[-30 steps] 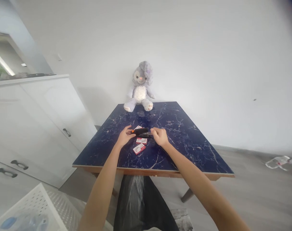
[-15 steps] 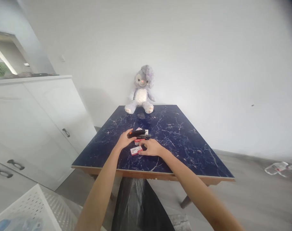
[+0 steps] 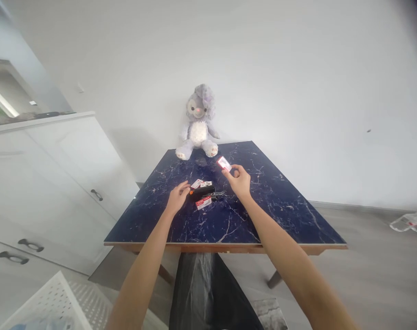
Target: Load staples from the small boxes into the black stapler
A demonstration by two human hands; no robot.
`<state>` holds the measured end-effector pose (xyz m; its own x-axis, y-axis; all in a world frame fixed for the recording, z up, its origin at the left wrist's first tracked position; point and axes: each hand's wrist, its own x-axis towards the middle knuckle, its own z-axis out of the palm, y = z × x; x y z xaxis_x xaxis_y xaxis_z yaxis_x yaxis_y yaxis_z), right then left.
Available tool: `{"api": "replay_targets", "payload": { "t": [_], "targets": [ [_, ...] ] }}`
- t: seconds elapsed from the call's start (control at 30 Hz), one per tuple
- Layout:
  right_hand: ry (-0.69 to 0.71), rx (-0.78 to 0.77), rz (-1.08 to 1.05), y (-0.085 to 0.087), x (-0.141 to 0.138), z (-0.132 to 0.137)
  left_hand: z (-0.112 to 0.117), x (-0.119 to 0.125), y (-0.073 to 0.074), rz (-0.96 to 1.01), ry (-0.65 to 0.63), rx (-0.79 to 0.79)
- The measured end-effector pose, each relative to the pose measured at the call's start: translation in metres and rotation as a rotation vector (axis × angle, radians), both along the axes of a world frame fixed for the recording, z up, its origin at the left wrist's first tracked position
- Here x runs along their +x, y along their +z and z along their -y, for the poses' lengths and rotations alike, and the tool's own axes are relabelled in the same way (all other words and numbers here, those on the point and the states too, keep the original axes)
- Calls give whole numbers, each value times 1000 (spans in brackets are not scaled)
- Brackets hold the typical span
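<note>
The right hand (image 3: 240,182) pinches an oblong box (image 3: 224,163); the left hand (image 3: 178,196), loosely open, is beside a smooth black stapler (image 3: 202,192). Beyond them sits a fluffy toy (image 3: 198,132).

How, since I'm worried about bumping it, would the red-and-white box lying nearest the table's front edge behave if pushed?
The box is probably stiff, judging by its straight edges. It seems unlikely to roll, given its flat faces, but may slide readily across the glossy-looking table.

Both forearms (image 3: 151,252) are bare (the fingers (image 3: 183,184) are, too).
</note>
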<state>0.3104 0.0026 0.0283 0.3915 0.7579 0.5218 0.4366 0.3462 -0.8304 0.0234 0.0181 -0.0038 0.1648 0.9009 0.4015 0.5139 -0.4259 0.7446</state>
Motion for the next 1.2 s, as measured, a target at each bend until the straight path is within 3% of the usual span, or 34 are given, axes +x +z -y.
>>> {"api": "replay_targets", "payload": {
  "t": [0.07,0.1,0.2,0.4,0.7,0.9,1.2],
  "targets": [
    [-47,93,124,-7,-8,6,5,10,2,-60,130,173],
    [-1,126,214,-10,-13,9,9,16,3,-81,166,254],
    [117,205,463,-18,-25,18,23,36,8,-91,155,417],
    [117,221,634,-25,-26,17,39,47,13,-103,113,486],
    [120,182,671,-25,-24,20,43,44,18,-96,-5,405],
    [182,178,722,-27,-28,18,39,40,16,45,59,257],
    [225,144,749,-25,-27,15,39,37,19,201,32,170]
  ]
}}
